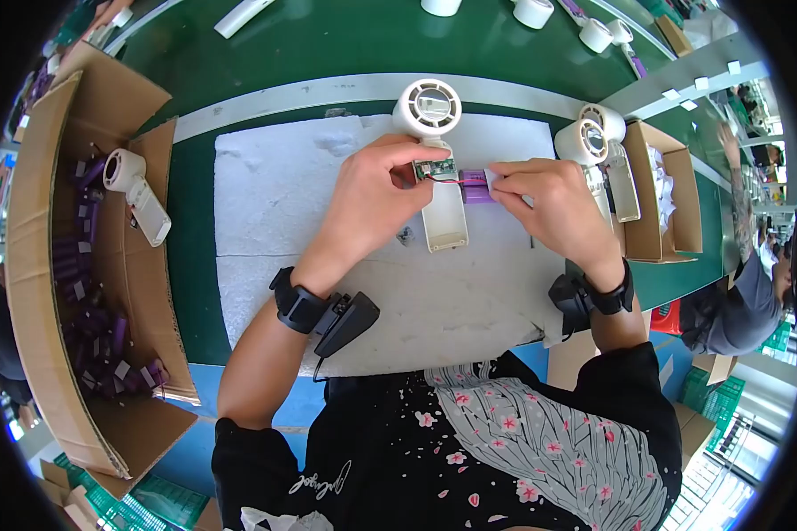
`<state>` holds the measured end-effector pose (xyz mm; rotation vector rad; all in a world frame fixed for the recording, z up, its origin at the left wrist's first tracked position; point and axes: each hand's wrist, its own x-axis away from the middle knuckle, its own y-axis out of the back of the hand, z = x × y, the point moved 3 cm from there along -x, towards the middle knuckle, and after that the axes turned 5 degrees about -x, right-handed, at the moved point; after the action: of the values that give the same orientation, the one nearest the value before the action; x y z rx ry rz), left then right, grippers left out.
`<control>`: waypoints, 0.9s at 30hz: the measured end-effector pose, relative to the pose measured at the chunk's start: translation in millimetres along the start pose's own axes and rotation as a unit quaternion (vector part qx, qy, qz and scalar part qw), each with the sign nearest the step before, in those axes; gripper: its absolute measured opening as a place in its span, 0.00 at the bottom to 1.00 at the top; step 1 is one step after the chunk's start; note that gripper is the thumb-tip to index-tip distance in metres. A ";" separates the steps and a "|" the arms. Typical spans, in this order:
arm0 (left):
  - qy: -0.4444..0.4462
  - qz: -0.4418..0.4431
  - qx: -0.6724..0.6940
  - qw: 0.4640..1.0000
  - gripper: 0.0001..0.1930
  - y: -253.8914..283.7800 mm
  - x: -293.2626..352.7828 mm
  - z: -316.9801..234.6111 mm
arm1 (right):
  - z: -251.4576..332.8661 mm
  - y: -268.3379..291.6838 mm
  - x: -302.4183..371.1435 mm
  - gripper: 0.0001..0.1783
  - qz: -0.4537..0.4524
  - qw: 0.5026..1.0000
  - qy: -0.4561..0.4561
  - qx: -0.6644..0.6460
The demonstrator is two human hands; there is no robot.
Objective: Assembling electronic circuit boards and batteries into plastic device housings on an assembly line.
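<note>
Your two hands work on an open white handheld fan (436, 168) at the middle of the white foam mat (274, 221).

Your left hand (372, 199) is closed on the small green circuit board (436, 168) at the neck of the fan, just under the round fan head. Your right hand (549, 199) pinches the purple battery (476, 188) just beside the fan handle, and thin red wires join the battery to the board. The fan lies flat on the mat, which covers the green counter (328, 44). At your left stands a cardboard box (44, 221) with many purple batteries and one more fan. At your right, two fans lean at a smaller cardboard box (673, 203).
</note>
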<state>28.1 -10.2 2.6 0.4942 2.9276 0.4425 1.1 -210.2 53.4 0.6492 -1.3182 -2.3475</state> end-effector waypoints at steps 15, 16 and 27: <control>-0.010 -0.008 -0.007 1.000 0.16 -0.9 -0.3 0.0 | 14.4 -16.2 -2.8 0.04 0.034 0.986 0.024 0.161; -0.012 -0.011 -0.005 1.000 0.16 -0.8 -0.4 -0.1 | 14.2 -16.2 -3.1 0.04 0.035 0.986 0.025 0.164; -0.026 -0.010 -0.006 1.000 0.16 0.4 -2.4 3.9 | -37.4 40.0 -13.7 0.05 -0.029 0.967 -0.230 0.102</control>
<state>31.2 -9.7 -0.7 0.4663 2.8765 0.4377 36.9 -248.8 73.8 0.1962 -1.7760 -2.5267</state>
